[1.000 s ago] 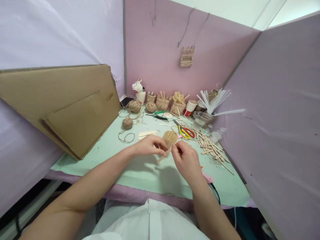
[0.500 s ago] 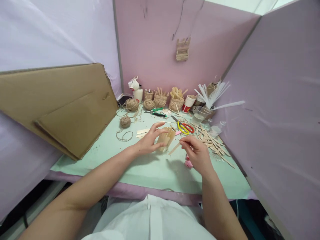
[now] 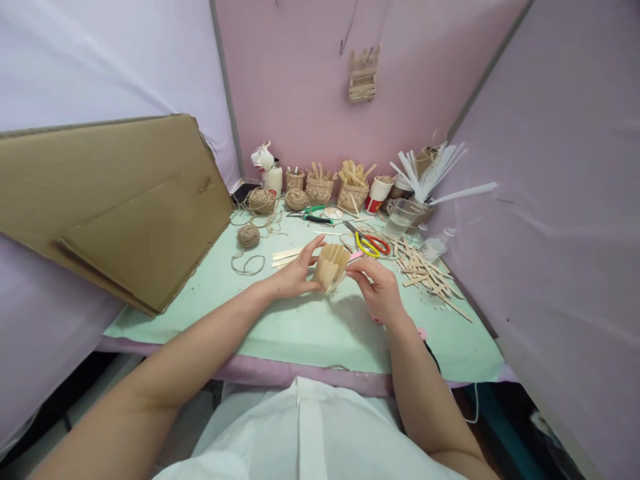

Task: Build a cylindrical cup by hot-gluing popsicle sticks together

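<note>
"Pale green table (image 3: 295,337): what's at centre?"
"Left hand (image 3: 293,273), curved, gripping a fluted pale wooden-stick cup (image 3: 329,265) from nine o'clock; wide rim pointing between twelve and one, long axis near upright."
"Right hand (image 3: 377,291)?"
"Pinching a thin pale wooden stick (image 3: 341,279) at the cup's four-o'clock side; half a second ago, it was clearly apart."

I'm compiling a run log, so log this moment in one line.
left hand: curved around craft-stick cup | right hand: pinching wooden stick beside cup | scissors: beyond cup
</note>
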A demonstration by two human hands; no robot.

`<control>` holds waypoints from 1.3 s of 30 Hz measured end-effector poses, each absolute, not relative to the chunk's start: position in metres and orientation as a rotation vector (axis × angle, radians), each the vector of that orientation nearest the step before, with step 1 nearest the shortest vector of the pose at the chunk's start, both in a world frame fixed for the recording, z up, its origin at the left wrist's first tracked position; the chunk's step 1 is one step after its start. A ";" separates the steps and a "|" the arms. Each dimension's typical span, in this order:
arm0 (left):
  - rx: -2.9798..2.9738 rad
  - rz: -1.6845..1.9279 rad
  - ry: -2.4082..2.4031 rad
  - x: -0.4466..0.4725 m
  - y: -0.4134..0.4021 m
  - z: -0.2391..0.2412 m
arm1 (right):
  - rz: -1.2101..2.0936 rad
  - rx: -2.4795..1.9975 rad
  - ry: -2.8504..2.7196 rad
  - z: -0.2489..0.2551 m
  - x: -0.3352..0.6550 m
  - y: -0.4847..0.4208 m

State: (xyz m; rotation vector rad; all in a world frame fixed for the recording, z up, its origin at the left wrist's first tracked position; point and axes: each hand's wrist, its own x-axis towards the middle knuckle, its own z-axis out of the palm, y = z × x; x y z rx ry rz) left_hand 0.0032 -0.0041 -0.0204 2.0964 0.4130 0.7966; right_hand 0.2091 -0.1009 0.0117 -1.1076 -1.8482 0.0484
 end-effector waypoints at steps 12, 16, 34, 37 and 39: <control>1.946 0.632 0.496 0.008 -0.005 -0.025 | 0.029 -1.127 -1.874 0.011 0.209 -0.098; 2.018 0.646 0.528 0.008 -0.006 -0.023 | 0.044 -1.140 -1.891 0.012 0.208 -0.098; 2.133 0.641 0.721 0.013 -0.017 -0.015 | -0.122 -1.115 -1.895 0.003 0.205 -0.095; 2.117 0.659 0.785 0.014 -0.020 -0.014 | -0.131 -1.126 -1.862 0.001 0.205 -0.095; 2.110 0.669 0.805 0.016 -0.021 -0.013 | -0.124 -1.149 -1.838 0.000 0.205 -0.095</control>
